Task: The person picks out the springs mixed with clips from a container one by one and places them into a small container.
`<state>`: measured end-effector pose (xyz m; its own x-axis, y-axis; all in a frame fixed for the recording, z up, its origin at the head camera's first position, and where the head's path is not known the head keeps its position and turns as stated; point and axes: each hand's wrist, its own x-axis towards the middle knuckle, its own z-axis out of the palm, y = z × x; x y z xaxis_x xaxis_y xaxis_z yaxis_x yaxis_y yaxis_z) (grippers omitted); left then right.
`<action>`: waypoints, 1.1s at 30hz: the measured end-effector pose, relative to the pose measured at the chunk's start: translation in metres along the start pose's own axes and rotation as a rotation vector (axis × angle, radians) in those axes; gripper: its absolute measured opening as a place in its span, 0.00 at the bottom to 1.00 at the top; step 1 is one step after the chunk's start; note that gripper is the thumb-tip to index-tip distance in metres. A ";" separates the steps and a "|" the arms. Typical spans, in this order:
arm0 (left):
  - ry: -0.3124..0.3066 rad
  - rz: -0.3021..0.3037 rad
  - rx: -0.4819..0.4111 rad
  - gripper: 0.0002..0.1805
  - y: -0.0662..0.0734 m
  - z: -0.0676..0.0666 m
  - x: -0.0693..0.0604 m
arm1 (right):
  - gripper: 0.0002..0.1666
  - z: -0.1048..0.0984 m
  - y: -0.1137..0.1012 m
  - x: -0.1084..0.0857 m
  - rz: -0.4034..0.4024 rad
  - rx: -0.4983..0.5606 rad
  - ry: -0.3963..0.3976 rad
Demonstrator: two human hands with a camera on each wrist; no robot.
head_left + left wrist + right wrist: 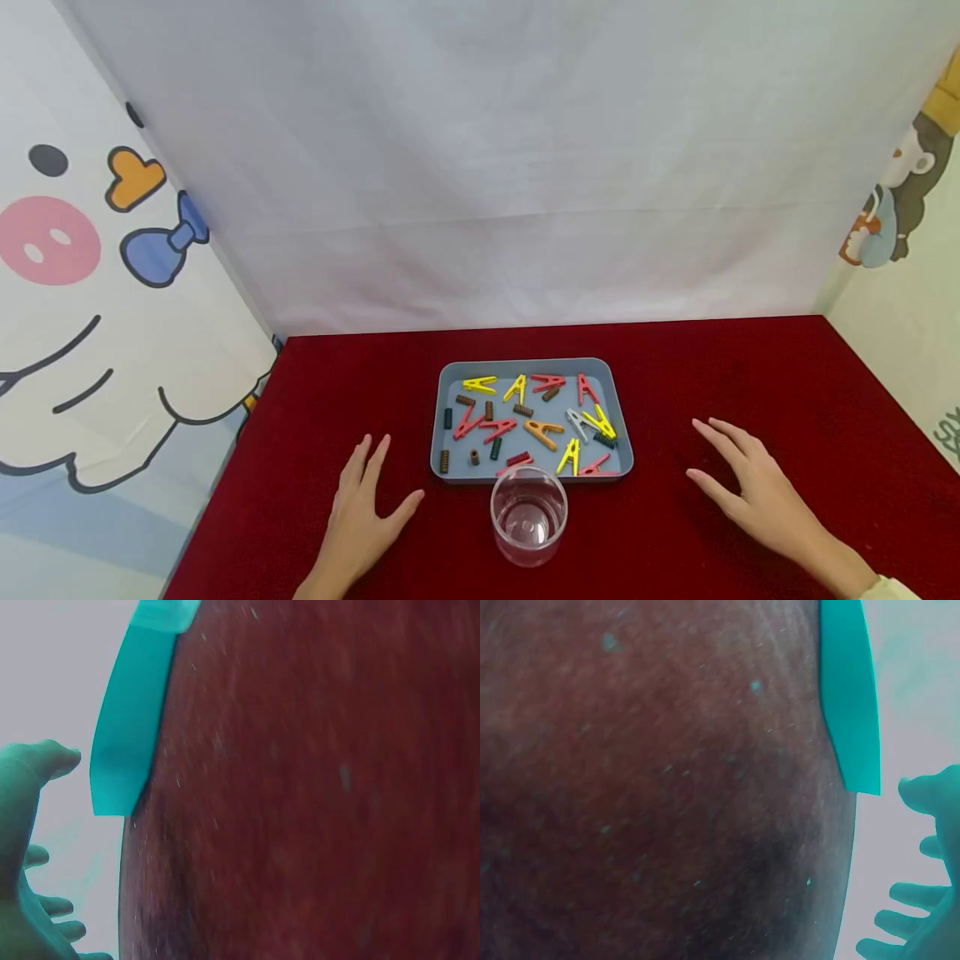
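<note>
With the left hand [358, 518] and right hand [759, 498] both spread and empty on either side of the tray [525, 365], in from the bench [690, 375]'s far edge, any clip [604, 427] would probably lift best from above, clear of the cup [529, 543] by the tray's near edge.

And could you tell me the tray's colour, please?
The tray is blue-grey, clearest in the head view.

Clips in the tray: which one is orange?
The orange clip near the middle of the tray, just left of the grey clip; the rest are yellow, red or grey.
</note>
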<state>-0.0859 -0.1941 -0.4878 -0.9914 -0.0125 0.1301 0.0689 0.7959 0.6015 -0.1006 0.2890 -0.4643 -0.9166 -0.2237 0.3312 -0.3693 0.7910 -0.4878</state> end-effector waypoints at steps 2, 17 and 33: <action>-0.002 -0.011 -0.069 0.46 0.003 0.000 -0.002 | 0.38 -0.001 -0.003 0.001 -0.025 0.005 0.024; 0.023 -0.099 -0.423 0.38 0.030 0.000 -0.009 | 0.35 -0.001 -0.021 0.022 -0.207 -0.003 0.093; 0.011 -0.090 -0.557 0.34 0.038 0.002 -0.011 | 0.30 0.001 -0.033 0.037 -0.295 0.018 0.057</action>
<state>-0.0730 -0.1621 -0.4682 -0.9951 -0.0742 0.0655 0.0354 0.3514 0.9356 -0.1227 0.2538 -0.4370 -0.7592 -0.4100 0.5054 -0.6219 0.6861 -0.3775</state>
